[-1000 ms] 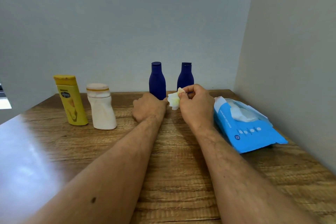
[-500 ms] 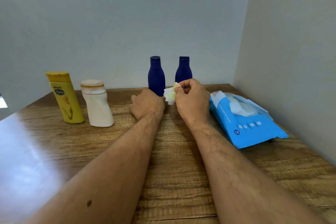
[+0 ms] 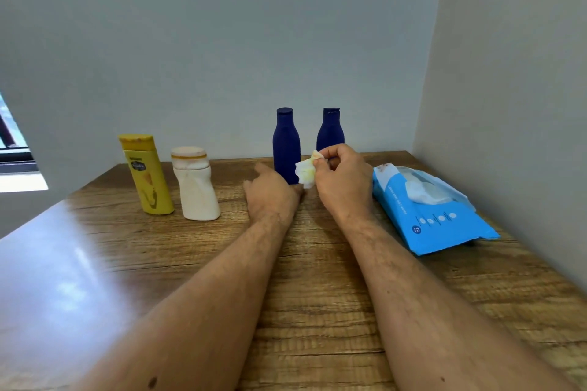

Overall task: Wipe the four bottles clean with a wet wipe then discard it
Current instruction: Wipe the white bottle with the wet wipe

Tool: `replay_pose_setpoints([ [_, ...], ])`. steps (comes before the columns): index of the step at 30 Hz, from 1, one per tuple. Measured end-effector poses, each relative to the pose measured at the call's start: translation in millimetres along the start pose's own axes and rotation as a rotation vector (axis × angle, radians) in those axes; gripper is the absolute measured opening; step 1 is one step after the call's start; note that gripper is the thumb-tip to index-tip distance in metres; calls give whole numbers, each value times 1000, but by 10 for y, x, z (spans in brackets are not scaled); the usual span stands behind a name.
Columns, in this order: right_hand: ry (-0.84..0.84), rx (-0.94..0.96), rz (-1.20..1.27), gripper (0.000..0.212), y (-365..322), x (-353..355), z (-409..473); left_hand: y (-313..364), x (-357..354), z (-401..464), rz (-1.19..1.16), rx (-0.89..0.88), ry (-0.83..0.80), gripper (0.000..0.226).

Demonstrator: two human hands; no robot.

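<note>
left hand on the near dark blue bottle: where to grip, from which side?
Probably the straight lower body of the left dark blue bottle, below the tapering shoulder, coming from its left front. The left hand sits open just in front of it, while the right hand pinching the wet wipe crowds its right side.

Yellow bottle — dark oval label; cream bottle, orange-ringed cap; two navy bottles at 12 o'clock; yellow-stained white wipe; blue wipes pack — white dots; woodgrain table.
</note>
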State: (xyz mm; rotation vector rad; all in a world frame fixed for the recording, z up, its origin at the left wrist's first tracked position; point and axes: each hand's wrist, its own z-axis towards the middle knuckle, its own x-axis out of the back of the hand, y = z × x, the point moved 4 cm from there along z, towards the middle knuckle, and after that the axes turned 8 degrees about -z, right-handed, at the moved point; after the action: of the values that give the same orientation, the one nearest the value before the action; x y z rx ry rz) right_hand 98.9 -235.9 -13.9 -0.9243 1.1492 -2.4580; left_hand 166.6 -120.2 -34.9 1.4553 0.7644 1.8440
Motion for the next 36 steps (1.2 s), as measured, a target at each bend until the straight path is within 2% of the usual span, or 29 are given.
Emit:
replay_pose_setpoints([
  [2, -15, 14, 2, 19, -28, 13, -39, -66, 55, -95, -68, 6, -21, 79],
  [7, -32, 47, -23, 18, -45, 50, -110, -147, 251, -307, -68, -105, -161, 58],
  [10, -49, 61, -29, 19, -98, 58, -178, -202, 467, -474, -113, -151, -124, 52],
  [13, -71, 72, -18, 20, -132, 67, -215, -192, 654, -577, -153, -309, 13, 41],
  [16, -92, 84, -21, 22, -147, 77, -218, -99, 864, -651, -198, -518, 265, 27],
  [18, -100, 84, -18, 22, -158, 72, -219, -118, 964, -672, -206, -564, 442, 27],
  [21, -96, 83, -8, 22, -154, 68, -217, -264, 1031, -603, -223, -473, 616, 44],
  [25, -88, 83, 4, 22, -136, 61, -197, -415, 1046, -464, -234, -292, 656, 69],
  [32, -62, 99, -16, 21, -111, 45, -180, -598, 977, -252, -257, -14, 562, 106],
  [36, -51, 106, -25, 20, -115, 40, -186, -661, 939, -180, -274, 66, 512, 108],
])
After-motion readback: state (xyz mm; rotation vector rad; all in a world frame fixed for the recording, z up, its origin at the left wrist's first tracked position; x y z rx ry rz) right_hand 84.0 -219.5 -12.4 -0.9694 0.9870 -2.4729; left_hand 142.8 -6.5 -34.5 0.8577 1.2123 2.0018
